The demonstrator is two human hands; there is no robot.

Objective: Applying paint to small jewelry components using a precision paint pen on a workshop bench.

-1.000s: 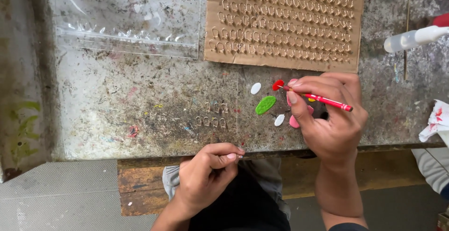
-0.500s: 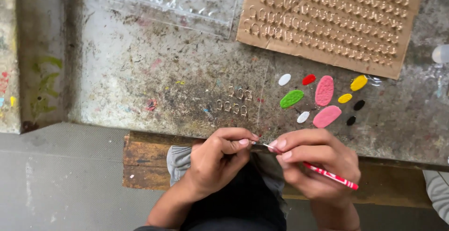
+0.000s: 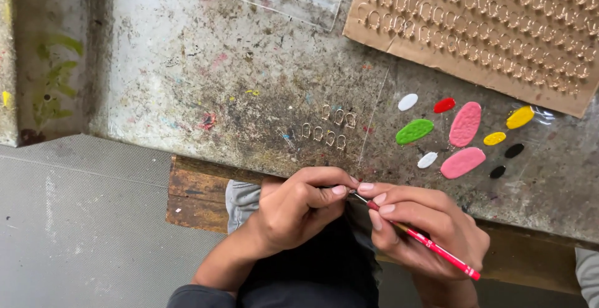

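Hands together, right pinching red brush, left perhaps steadying tip.

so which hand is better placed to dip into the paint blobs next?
Probably right: the right hand holds the red brush and sits nearer the paint blobs; the left hand pinches something small, hidden.

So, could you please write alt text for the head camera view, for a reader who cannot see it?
The right hand holds a thin red paintbrush with its tip at something small pinched in the left hand. Beyond lie paint blobs on a stained worktable and a cardboard sheet of small arch-shaped pieces.
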